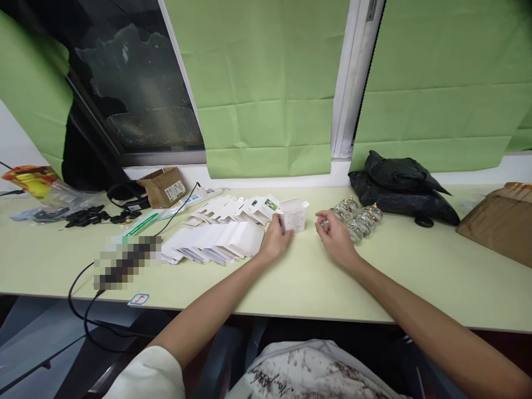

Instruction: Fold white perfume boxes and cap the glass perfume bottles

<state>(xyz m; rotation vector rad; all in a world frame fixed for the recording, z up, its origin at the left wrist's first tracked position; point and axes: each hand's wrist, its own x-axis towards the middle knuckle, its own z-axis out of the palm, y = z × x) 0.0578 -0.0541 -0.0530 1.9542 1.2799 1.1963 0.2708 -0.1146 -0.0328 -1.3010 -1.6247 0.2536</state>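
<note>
My left hand (275, 239) grips a small white carton (294, 215) with fine print on its side and a flap standing out at the top. My right hand (336, 237) is apart from the carton, to its right, with loosely bent fingers and nothing visible in them. Just beyond it is a cluster of clear glass baubles (362, 223) with gold-coloured caps, partly hidden by the fingers. Left of my left hand lies a fanned row of flat white cartons (216, 241). Behind that, another row of cartons (233, 210) shows small green pictures on some.
Black plastic bags (401, 185) lie at the back right, with a brown cardboard box (501, 227) farther right. A small open cardboard box (163, 187) stands at the back left. A black cable (85, 310) hangs over the table's front edge near a blurred-out item.
</note>
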